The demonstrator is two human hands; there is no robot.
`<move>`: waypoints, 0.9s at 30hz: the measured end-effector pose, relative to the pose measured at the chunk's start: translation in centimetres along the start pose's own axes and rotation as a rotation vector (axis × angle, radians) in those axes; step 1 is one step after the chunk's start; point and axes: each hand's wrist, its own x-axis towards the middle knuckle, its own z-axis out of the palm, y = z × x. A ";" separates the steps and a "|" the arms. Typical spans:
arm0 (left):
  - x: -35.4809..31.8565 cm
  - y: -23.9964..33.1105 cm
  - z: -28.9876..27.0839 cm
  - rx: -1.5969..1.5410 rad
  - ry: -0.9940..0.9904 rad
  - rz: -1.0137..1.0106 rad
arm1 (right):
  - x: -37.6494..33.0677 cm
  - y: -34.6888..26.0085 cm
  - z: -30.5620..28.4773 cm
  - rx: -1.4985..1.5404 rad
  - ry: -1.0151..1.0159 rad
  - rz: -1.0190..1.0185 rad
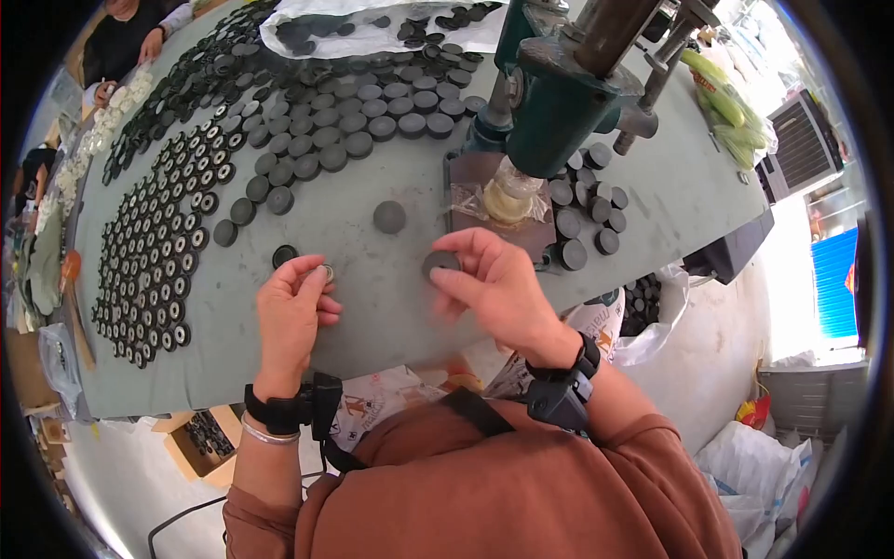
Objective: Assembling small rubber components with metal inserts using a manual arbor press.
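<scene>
My right hand (494, 289) pinches a dark grey round cap (440, 264) just in front of the press base. Held at the fingertips of my left hand (291, 307) is a small metal ring (327, 272), partly covered by the thumb. Beside those fingers a black round cap (284, 252) lies on the table. Another grey cap (389, 217) sits flat between and beyond my hands. A green hand press (559, 102) rises at the far right, with a pale, film-wrapped round block (507, 197) under its ram.
On the left stand rows of black caps with metal rings (154, 252). Plain caps (358, 144) spread behind, and several lie loose (573, 253) right of the press. Green-husked corn (722, 98) is at the far right edge. A person (121, 47) sits at far left. An open carton (200, 443) is below.
</scene>
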 end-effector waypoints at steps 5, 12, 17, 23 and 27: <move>0.4 0.0 -0.4 0.126 0.017 0.063 | -1.5 -1.0 -2.9 0.124 0.224 -0.097; -0.7 -1.1 -0.9 0.119 0.086 0.123 | -4.4 -2.1 -9.4 0.165 0.546 -0.271; -0.5 -1.2 0.3 0.039 0.063 0.146 | -4.1 -0.7 -7.2 0.236 0.447 -0.202; -0.4 -1.0 0.0 0.086 0.059 0.114 | -2.5 0.2 -3.6 0.311 0.240 -0.125; -0.4 -0.6 -0.2 0.045 0.070 0.077 | -1.6 0.8 -1.8 0.187 0.185 -0.068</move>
